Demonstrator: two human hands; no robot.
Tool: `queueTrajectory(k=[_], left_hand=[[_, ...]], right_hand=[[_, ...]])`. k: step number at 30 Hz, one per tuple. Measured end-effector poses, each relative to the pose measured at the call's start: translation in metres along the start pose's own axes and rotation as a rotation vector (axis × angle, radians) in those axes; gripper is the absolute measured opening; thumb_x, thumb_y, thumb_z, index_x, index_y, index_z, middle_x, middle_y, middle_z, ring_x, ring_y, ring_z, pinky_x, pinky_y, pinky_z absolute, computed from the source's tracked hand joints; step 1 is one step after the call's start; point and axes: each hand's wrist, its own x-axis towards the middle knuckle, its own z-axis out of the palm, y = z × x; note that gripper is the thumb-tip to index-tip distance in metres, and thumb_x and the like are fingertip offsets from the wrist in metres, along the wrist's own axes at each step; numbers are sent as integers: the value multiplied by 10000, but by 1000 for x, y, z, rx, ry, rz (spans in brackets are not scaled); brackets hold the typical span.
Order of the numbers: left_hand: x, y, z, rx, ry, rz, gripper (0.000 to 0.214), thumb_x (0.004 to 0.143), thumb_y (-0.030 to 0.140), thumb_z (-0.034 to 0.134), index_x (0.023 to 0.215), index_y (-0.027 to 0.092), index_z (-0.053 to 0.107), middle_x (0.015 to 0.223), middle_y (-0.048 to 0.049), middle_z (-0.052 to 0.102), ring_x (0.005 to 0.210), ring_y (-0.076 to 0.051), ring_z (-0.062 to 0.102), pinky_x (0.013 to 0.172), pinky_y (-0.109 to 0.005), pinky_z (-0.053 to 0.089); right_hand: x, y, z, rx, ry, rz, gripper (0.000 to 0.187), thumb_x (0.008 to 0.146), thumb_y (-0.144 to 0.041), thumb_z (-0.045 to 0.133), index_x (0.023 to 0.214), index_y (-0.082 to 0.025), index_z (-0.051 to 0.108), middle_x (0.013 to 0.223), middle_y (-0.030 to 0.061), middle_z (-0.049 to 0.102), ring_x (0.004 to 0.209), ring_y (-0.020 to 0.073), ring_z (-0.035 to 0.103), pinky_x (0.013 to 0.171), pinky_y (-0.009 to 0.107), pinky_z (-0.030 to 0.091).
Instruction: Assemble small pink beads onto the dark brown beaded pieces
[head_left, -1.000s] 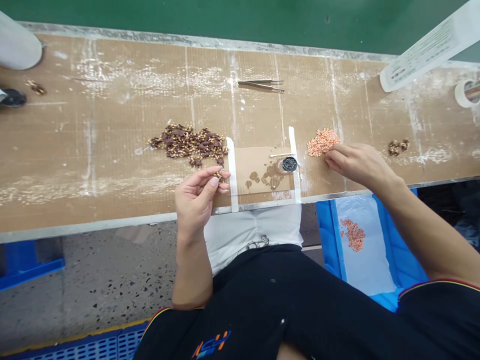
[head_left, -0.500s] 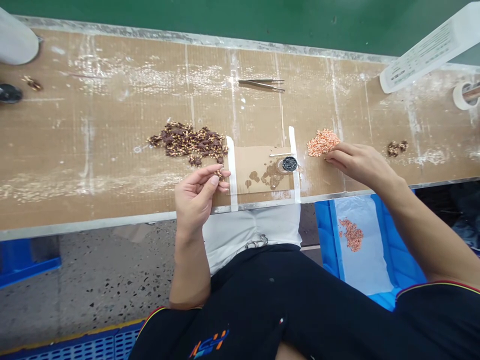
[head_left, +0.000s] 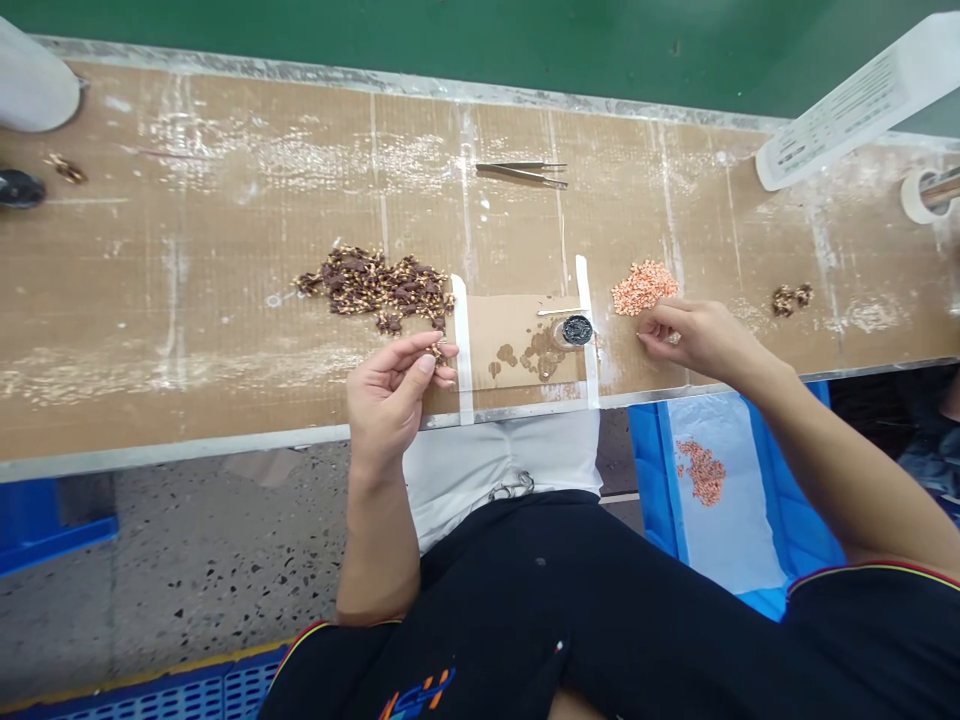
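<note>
My left hand [head_left: 390, 395] pinches a small dark piece with gold-coloured ends [head_left: 436, 354] between thumb and fingers. Just beyond it lies a loose heap of similar dark and gold pieces [head_left: 382, 285]. Over the cardboard, at the near edge of a pile of tiny orange pieces [head_left: 643, 287], is my right hand [head_left: 701, 340]. Its fingertips are drawn together, and whatever is between them is too small to make out. Between the hands stands a small round pot with black contents [head_left: 577, 330], a cotton swab [head_left: 561, 311] lying beside it.
Tweezers [head_left: 521, 173] lie farther back on the cardboard-covered table [head_left: 247, 230]. White tape strips [head_left: 463, 350] border a stained patch. A few gold and dark pieces [head_left: 792, 299] sit at right, near a white bottle [head_left: 855, 105]. Below, a blue bin [head_left: 656, 480] holds more orange pieces [head_left: 703, 474].
My right hand has drawn back slightly from the orange pile, toward me and to the left, its fingers curling in. The left hand has stayed nearly still with its piece.
</note>
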Motion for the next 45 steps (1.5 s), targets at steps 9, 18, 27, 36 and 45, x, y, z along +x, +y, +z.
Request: queueTrajectory(k=[9,18,27,36,45], left_hand=[[-1,-3,0,51,31,4,332,821,438,946,1035,204,846,920,-73,857,631,-120,748,649,-255,685],[-1,-5,-1,38,14,2,336,828,444,945,1049,208,854,935,-69,860,625,-112,735,661,-264,685],[-1,-3,-1,47,14,10,343,817,457,947,1035,211,853,919,-68,858,625,-117,740,642,-256,677],[0,-3,0,14,-7,17,366,798,488,969,1017,216,860,893,-54,861,619,-107,752,627,-219,673],[2,-6,-1,25,-2,32,366,793,486,974,999,216,835,882,-40,854,600,-98,735,631,-210,672]], right_hand=[[3,-4,-2,132,-45,68,95,825,-198,605,759,-262,582,721,29,713,614,191,628,638,310,493],[-7,2,-1,166,-24,14,112,976,-315,599,925,-260,682,849,57,767,680,205,681,679,340,544],[4,-5,-8,-22,-105,-73,225,1039,-279,524,927,-254,718,904,76,779,702,212,659,638,335,468],[12,-21,-20,-170,-230,-21,186,966,-189,500,797,-229,566,766,68,674,571,166,466,566,327,314],[-23,-2,0,53,14,31,160,959,-216,555,804,-260,556,807,65,712,660,200,632,660,311,483]])
